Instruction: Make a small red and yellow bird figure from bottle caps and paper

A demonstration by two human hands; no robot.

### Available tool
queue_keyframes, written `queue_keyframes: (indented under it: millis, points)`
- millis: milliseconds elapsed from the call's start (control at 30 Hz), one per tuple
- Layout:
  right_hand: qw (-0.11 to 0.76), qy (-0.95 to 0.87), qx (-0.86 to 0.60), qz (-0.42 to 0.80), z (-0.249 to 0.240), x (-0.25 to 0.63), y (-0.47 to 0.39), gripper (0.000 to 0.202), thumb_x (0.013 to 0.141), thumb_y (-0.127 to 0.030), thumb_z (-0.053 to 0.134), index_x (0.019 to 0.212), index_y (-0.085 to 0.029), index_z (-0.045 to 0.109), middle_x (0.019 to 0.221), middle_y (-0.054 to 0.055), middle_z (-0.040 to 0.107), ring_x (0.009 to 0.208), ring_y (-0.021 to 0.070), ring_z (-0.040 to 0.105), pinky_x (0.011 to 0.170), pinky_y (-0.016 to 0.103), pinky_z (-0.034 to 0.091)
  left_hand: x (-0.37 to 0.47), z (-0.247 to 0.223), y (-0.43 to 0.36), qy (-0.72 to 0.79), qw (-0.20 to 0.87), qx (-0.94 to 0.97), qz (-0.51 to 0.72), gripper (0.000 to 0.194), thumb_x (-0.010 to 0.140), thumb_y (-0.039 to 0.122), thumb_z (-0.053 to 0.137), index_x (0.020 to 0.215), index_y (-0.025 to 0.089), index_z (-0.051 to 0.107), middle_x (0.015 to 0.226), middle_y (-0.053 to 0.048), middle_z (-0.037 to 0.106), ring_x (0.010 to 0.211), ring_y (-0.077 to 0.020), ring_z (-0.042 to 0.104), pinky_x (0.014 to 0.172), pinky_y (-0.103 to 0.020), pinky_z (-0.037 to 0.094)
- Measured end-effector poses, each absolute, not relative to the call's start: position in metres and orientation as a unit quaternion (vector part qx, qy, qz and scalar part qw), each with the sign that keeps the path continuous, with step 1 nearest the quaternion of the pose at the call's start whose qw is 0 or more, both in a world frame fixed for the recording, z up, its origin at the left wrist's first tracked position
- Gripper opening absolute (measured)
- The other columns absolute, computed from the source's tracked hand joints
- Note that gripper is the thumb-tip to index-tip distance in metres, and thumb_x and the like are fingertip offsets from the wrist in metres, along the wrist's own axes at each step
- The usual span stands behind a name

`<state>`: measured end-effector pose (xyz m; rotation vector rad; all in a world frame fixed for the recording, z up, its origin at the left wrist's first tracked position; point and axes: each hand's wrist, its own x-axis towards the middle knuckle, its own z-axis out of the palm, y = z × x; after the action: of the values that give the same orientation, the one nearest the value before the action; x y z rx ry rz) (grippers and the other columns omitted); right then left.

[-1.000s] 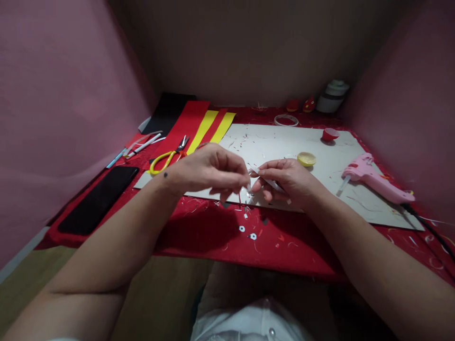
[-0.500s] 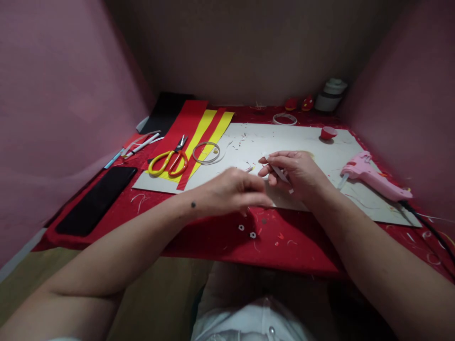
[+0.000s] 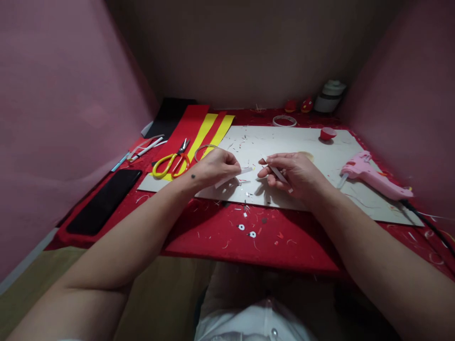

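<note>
1. Right hand (image 3: pixel 287 173), over the white board (image 3: pixel 263 142): fingertips pinched on a narrow strip (image 3: pixel 279 177) (slanting).
2. Left hand (image 3: pixel 222 166), over the board's near-left part: fingers nearly closed at a pale strip (image 3: pixel 245 171), grip unclear.

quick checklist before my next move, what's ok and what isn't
- White strip held in right hand: ok
- Second strip gripped by left hand, not just lying under it: cannot tell
- Scissors well away from left wrist: not ok, handles close by
- Paper eyes clear of both hands: ok
- White board free of scraps: not ok
- Glue gun hot: cannot tell
</note>
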<state>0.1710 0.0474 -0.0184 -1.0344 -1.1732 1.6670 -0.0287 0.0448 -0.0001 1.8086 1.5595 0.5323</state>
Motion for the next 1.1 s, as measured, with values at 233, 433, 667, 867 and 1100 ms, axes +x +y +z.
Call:
queue_keyframes:
  millis: [233, 433, 667, 867, 1100]
  points:
    - [0.374, -0.478, -0.408, 0.682, -0.017, 0.169, 0.044, 0.01, 0.075, -0.017, 0.068, 0.067, -0.012, 0.064, 0.059, 0.009, 0.068, 0.032, 0.0047, 0.043, 0.024, 0.017, 0.021, -0.037, 0.005, 0.044, 0.551, 0.48, 0.642, 0.23, 0.008, 0.071, 0.02, 0.064, 0.064, 0.016, 0.066, 0.06, -0.004, 0.066, 0.045, -0.0079, 0.05, 0.045, -0.022, 0.037]
    - [0.334, -0.491, -0.427, 0.683, -0.023, 0.164, 0.041, 0.017, 0.073, -0.019, 0.074, 0.063, -0.014, 0.061, 0.06, 0.01, 0.069, 0.035, 0.0063, 0.048, 0.024, 0.016, 0.02, -0.033, 0.005, 0.041, 0.542, 0.508, 0.638, 0.201, 0.008, 0.072, 0.021, 0.064, 0.066, 0.016, 0.065, 0.06, -0.004, 0.067, 0.047, -0.0094, 0.056, 0.045, -0.022, 0.039]
    - [0.326, -0.487, -0.459, 0.667, -0.018, 0.158, 0.035, 0.02, 0.076, -0.019, 0.071, 0.062, -0.016, 0.057, 0.057, 0.006, 0.066, 0.033, 0.0039, 0.045, 0.025, 0.014, 0.022, -0.028, 0.003, 0.037, 0.497, 0.571, 0.613, 0.226, 0.005, 0.075, 0.015, 0.064, 0.079, 0.014, 0.062, 0.064, -0.002, 0.068, 0.053, -0.0104, 0.062, 0.049, -0.021, 0.045]
    - [0.312, -0.491, -0.445, 0.681, -0.015, 0.158, 0.033, 0.019, 0.083, -0.016, 0.062, 0.065, -0.013, 0.058, 0.055, 0.005, 0.066, 0.027, 0.0015, 0.039, 0.025, 0.014, 0.02, -0.024, 0.0, 0.037, 0.508, 0.51, 0.659, 0.218, 0.009, 0.08, 0.011, 0.06, 0.071, 0.011, 0.062, 0.054, 0.0, 0.06, 0.049, -0.0071, 0.055, 0.05, -0.019, 0.042]
    - [0.284, -0.505, -0.399, 0.711, -0.018, 0.162, 0.035, 0.013, 0.084, -0.017, 0.057, 0.072, -0.014, 0.059, 0.065, 0.01, 0.072, 0.033, 0.0076, 0.052, 0.024, 0.015, 0.022, -0.034, 0.017, 0.035, 0.486, 0.351, 0.779, 0.184, 0.009, 0.083, 0.015, 0.06, 0.076, 0.011, 0.064, 0.055, 0.003, 0.055, 0.049, -0.0054, 0.048, 0.049, -0.018, 0.036]
